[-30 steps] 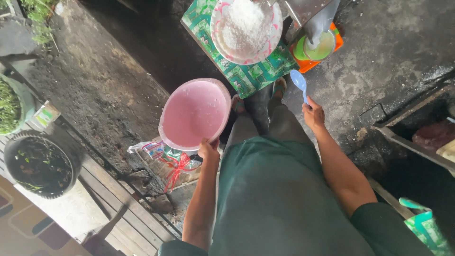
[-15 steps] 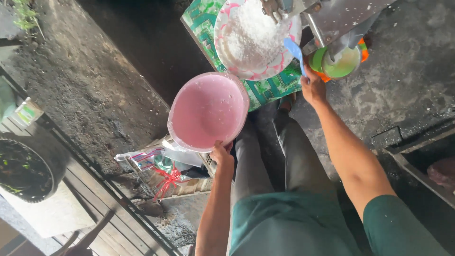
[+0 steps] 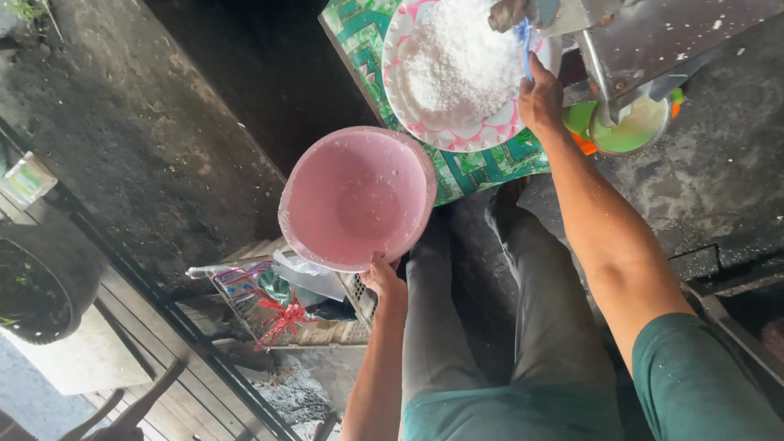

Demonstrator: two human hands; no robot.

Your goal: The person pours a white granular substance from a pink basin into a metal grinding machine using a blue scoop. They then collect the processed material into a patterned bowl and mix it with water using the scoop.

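Far left, a dark round pot (image 3: 37, 290) with plants sits by a wooden railing, well apart from the hands. Next over, a basket (image 3: 286, 306) holding plastic bags and a red ribbon lies on the ground just below the pink basin.

The left hand (image 3: 382, 278) is closed on the near rim of the empty pink basin (image 3: 358, 198), thumb over the edge, and holds it out in front of the body with its mouth facing the camera. The basin lies straight ahead of that hand, in the air, clear of the ground.

Beyond the basin and to the right, a pink-and-white bowl (image 3: 457, 69) full of white shredded material rests on a green patterned cloth (image 3: 482, 163). The basin's far rim sits just beside that bowl's near edge; touching or not cannot be told.

The right hand (image 3: 541, 98) is closed around a blue scoop handle (image 3: 525, 45) at the bowl's right rim, under the spout of a grey metal machine (image 3: 653, 37). That hand is nearer to the bowl. A green cup (image 3: 629, 126) stands just right of the right hand.
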